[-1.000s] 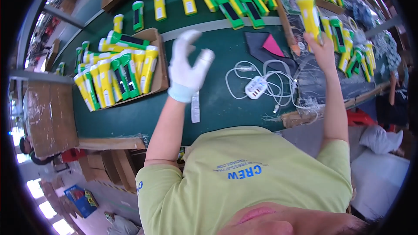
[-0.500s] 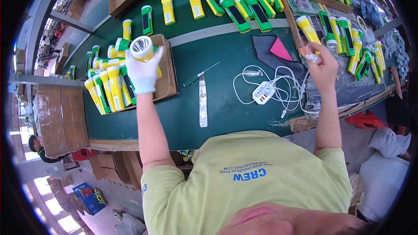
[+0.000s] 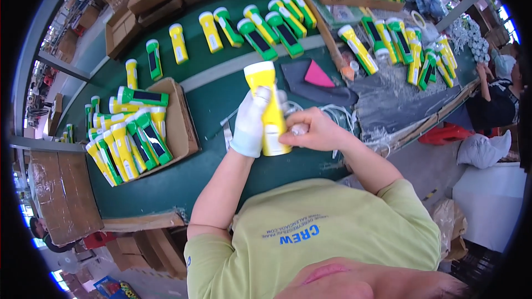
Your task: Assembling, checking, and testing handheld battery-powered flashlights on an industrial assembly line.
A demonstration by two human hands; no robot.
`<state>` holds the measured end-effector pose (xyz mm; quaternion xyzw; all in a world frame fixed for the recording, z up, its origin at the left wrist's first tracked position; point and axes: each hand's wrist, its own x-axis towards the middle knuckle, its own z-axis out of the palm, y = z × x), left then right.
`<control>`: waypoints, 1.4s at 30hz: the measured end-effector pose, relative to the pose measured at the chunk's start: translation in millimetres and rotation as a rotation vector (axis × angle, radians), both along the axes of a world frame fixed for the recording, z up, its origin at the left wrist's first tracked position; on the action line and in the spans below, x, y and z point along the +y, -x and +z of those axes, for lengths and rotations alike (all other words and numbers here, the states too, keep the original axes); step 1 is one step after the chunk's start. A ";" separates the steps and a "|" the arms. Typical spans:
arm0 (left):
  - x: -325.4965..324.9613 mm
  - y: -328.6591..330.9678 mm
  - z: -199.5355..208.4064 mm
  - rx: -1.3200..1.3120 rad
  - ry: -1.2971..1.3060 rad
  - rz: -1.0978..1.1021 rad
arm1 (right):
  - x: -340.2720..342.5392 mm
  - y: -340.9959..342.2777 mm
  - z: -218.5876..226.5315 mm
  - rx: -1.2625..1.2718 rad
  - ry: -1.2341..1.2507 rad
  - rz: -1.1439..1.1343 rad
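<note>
Over the middle of the green bench I hold a yellow flashlight nearly upright, its white head pointing away from me. My left hand, in a white glove, is wrapped round its side. My bare right hand is at the flashlight's lower end, fingers closed on a small white wad; its material is unclear. To the left, a cardboard tray holds several yellow and green flashlights. Behind my hands lies a dark cloth with a pink piece on it.
A row of flashlights stretches along the bench's far side. More flashlights lie at the right, below a filled carton. White cable is partly hidden behind my right hand. Another person is at the far right.
My left hand has brought the flashlight from the tray to the middle, turning its head away from me. My right hand has moved in from the right to its lower end. The view has shifted.
</note>
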<state>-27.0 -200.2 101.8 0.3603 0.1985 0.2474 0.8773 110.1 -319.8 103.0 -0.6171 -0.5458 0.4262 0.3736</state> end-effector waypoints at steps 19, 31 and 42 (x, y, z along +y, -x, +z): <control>8.5 3.3 -33.1 0.200 -0.141 0.184 | 22.1 14.4 5.4 -0.903 -0.708 0.043; 8.9 2.8 13.7 -0.001 -0.334 0.162 | -26.0 32.5 -19.1 -0.533 -0.472 0.292; 1.3 3.0 -28.6 -0.030 -0.252 0.063 | -21.8 41.2 -7.8 0.674 -0.097 -0.061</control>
